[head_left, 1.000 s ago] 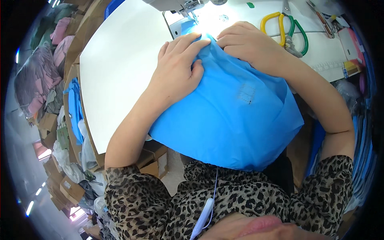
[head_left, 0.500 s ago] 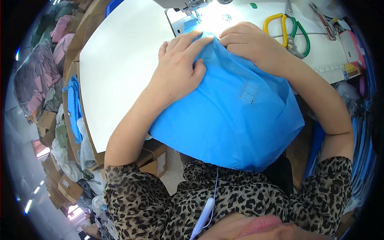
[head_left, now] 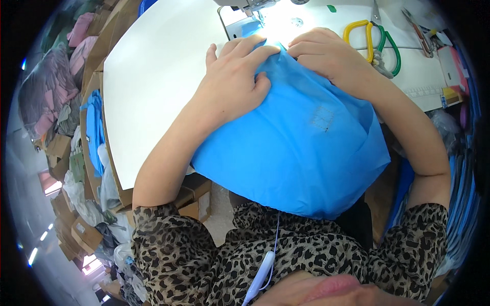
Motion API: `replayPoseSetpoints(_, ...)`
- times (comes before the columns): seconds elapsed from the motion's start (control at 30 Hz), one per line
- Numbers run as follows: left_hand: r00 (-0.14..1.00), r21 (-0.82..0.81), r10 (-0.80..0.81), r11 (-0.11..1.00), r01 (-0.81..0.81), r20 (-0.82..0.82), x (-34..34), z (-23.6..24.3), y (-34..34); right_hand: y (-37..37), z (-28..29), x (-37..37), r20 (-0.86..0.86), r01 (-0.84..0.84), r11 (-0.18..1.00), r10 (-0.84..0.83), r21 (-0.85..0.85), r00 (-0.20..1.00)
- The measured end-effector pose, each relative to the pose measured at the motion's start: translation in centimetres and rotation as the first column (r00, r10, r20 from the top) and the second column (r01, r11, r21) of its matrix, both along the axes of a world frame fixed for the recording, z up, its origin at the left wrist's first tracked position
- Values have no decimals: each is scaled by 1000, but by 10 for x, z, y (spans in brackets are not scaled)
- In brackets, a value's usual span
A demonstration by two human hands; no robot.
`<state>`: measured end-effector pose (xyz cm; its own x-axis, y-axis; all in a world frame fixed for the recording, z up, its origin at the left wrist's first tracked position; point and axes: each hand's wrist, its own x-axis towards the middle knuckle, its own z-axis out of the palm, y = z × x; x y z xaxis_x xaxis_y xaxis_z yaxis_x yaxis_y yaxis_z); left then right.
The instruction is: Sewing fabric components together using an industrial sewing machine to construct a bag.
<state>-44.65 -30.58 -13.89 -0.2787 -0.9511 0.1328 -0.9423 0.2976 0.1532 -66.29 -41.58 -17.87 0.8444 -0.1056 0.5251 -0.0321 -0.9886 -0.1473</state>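
A blue piece of thin fabric [head_left: 286,153] drapes from the sewing machine [head_left: 253,5] over the table's near edge toward my lap. A small square of dark stitching or dots marks its upper right part. My left hand [head_left: 236,76] rests on the fabric's upper left with fingers stretched toward the machine's needle area, the thumb bent in and the little finger raised. My right hand [head_left: 332,58] lies at the upper right edge, its fingers bent together on the fabric. Bright lamp light washes out the needle area, and the fingertips there are hard to see.
Scissors [head_left: 369,43] with one yellow and one green handle loop lie right of my right hand. Beyond them are a snipping tool [head_left: 421,38] and a clear ruler [head_left: 426,93]. Cardboard boxes [head_left: 86,234] and bagged garments stand at the left; stacked blue fabric [head_left: 462,194] is at the right.
The view has shifted slightly, so the machine and scissors appear a little farther right. My left little finger stands out more. Both hands stay on the fabric near the machine.
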Motion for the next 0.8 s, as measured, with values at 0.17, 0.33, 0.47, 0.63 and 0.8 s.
replayPoseSetpoints(0.17,999,-25,8,1000,-9,-44,4,-1,1,2,6,3,-33,1,1000,-2,-8,999)
replayPoseSetpoints(0.33,998,-31,26,999,-28,-65,2,-4,-3,-1,5,-1,-82,69,997,-66,28,994)
replayPoseSetpoints(0.47,997,23,68,997,-67,-33,6,-3,-18,-9,1,8,-96,166,984,-160,60,983)
replayPoseSetpoints(0.63,998,-37,69,997,-70,-7,11,-13,-24,-22,-11,18,-85,196,980,-194,26,977)
replayPoseSetpoints(0.8,980,-71,-10,997,-5,-201,-11,-8,-2,-19,-16,12,-14,83,989,-86,-123,996)
